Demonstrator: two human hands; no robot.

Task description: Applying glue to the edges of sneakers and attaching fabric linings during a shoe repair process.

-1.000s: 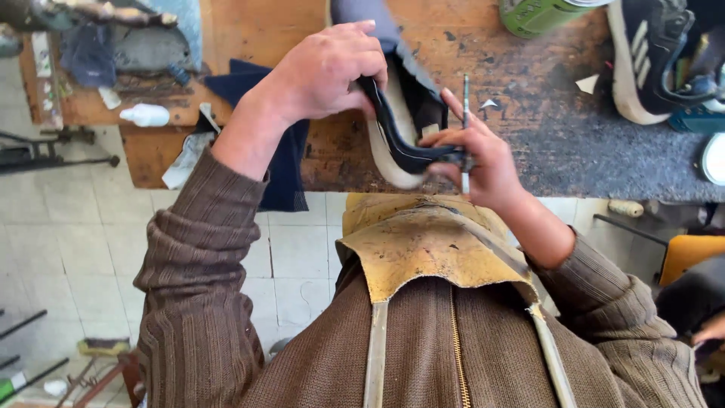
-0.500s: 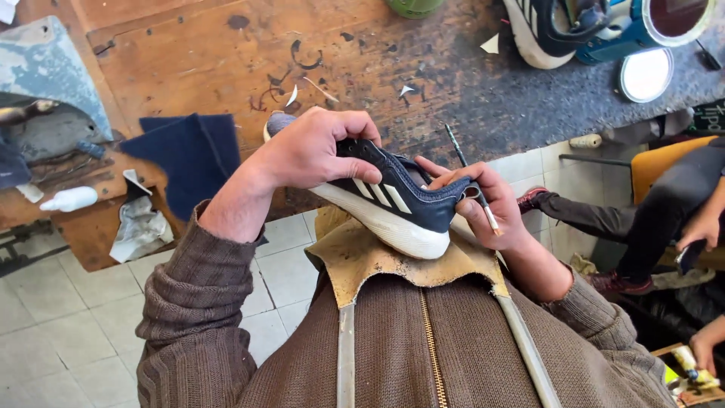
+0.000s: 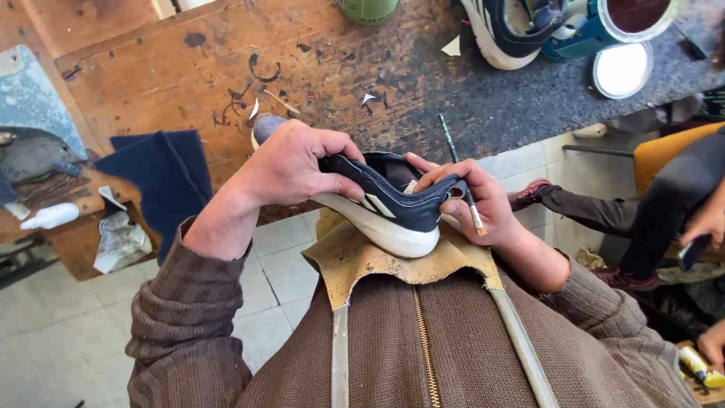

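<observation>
Scarred wooden workbench [image 3: 189,68] (dark mat [image 3: 529,98] rightward) over pale tiled floor [image 3: 45,332]

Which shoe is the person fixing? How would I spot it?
Find the wooden bench, then look just below its edge, above the tan apron. The navy shoe sits there between both hands, white sole down; the other shoe lies untouched up on the bench.

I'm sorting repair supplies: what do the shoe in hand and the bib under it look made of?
The shoe: navy upper looks like soft knit or synthetic fabric, matte; the white sole looks like foam or rubber, finely ribbed. The bib: tan, stiff, ragged-edged and stained, probably leather.
</observation>
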